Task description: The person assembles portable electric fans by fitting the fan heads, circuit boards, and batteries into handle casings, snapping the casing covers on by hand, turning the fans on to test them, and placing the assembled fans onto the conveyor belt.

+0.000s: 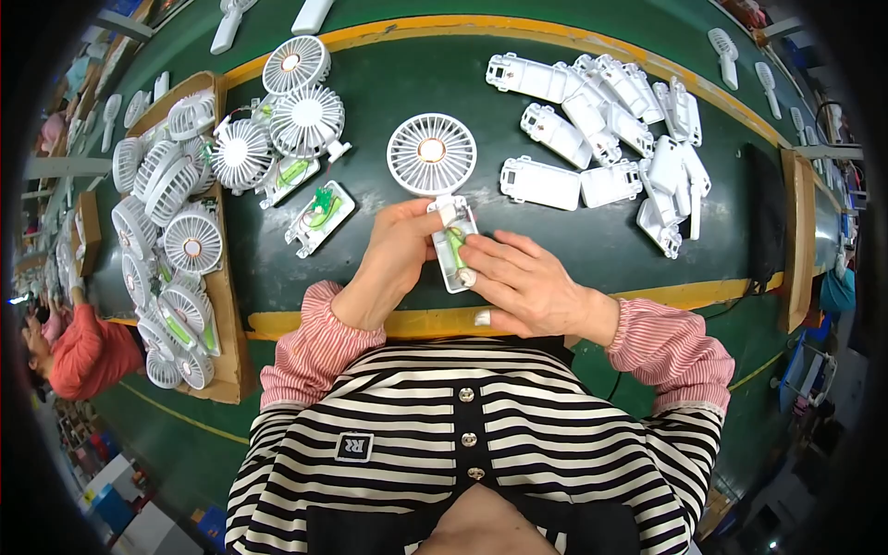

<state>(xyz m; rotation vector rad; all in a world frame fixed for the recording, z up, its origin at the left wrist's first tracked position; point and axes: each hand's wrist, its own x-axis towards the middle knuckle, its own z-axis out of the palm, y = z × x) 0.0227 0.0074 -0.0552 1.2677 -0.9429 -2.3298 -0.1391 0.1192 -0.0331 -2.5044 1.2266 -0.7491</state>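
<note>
A white handheld fan lies in front of me, its round grille point(431, 150) pointing away. Its handle shell point(444, 263) is uncovered, showing a green battery point(454, 239) and thin wires. My left hand point(393, 254) grips the handle from the left, with its fingers closed around the side and top near the neck. Over the lower right part of the handle, my right hand point(527, 287) presses its fingertips on the battery and shell edge. White coverings show on two of its fingertips. The right fingers partly hide the battery's lower end.
Several white handle covers point(541, 180) are piled at the right. At the left, several fans with grilles point(308, 120) lie beside a cardboard tray point(228, 324) full of more fans. An open handle with a green circuit board point(324, 203) sits nearer. Another person point(88, 351) works far left.
</note>
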